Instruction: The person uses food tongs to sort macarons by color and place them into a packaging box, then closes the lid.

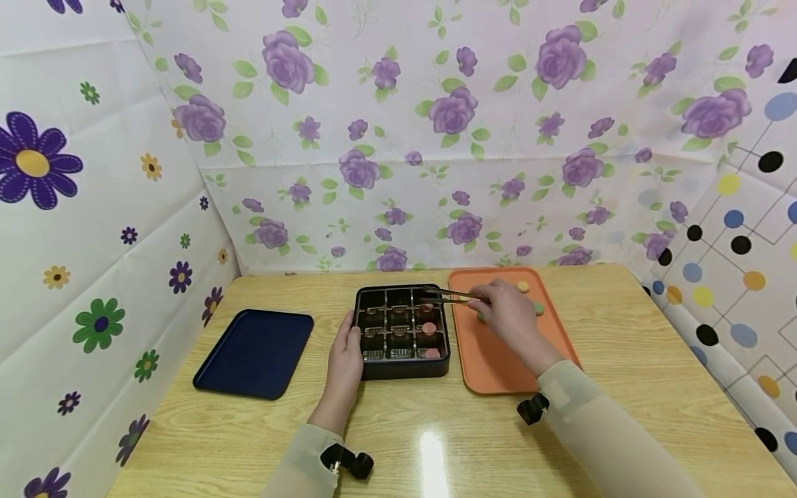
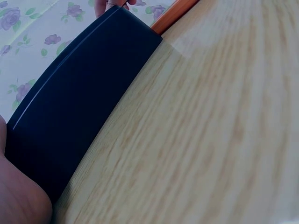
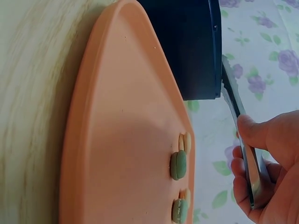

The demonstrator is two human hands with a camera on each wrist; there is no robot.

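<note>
Your right hand (image 1: 510, 318) curls round tongs (image 3: 234, 94), tips over far right corner of black box (image 1: 405, 370), load unclear; left hand (image 1: 345, 354) straight-fingered along left edge; green macarons (image 3: 179, 164) toward far edge of orange tray (image 1: 492, 377), likely light, brittle: nip sides gently

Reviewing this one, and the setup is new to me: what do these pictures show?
No robot here: a person works bare-handed. The wide picture comes from a head camera looking down; the closer two come from small black wrist cameras. On the light wooden table lie a navy blue rectangular tray, a black rectangular box with compartments, and an orange rectangular tray bearing green round pieces and yellow round pieces. Pink round pieces sit in the box's right column. The left hand rests against the box's left side; the right hand holds shiny metal tongs, tips over the box's back right compartment.
</note>
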